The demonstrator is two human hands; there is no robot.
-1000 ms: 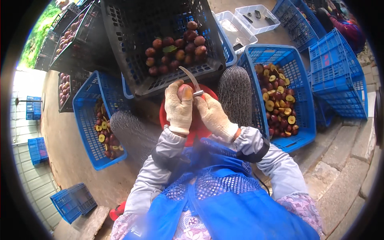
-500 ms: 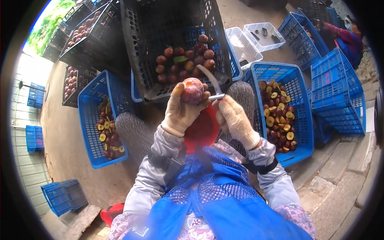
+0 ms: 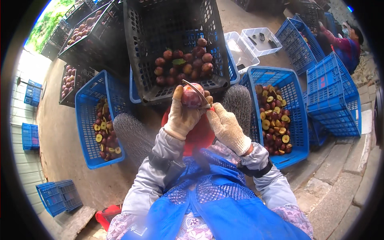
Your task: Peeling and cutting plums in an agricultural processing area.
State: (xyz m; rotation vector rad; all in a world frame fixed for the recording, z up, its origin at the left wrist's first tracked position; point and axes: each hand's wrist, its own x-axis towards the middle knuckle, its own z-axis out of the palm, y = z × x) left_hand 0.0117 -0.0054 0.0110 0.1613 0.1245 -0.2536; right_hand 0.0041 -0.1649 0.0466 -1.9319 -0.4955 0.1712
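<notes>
My gloved left hand (image 3: pixel 182 116) holds up a reddish-purple plum (image 3: pixel 191 98), fingers wrapped round its underside and left side. In my gloved right hand (image 3: pixel 229 127) is a knife with a curved blade (image 3: pixel 196 89), its edge lying across the plum's upper right side. The knife's handle is mostly hidden by the right fingers. Below both hands, between my knees, sits a red bucket (image 3: pixel 198 138). Just beyond, a tilted black crate (image 3: pixel 140 90) bears whole plums (image 3: pixel 186 68) and a green leaf.
Blue crates with cut plum halves stand at my left (image 3: pixel 86 150) and right (image 3: pixel 294 150). Clear plastic trays (image 3: pixel 260 50) lie behind the right one. Stacked blue crates (image 3: pixel 332 96) rise at far right, near another person (image 3: pixel 346 44). Black crates of plums (image 3: pixel 86 44) fill the back left.
The right hand has moved left and slightly down, bringing the knife blade from beside the plum onto it. The left hand still holds the plum. The other person's arm has risen.
</notes>
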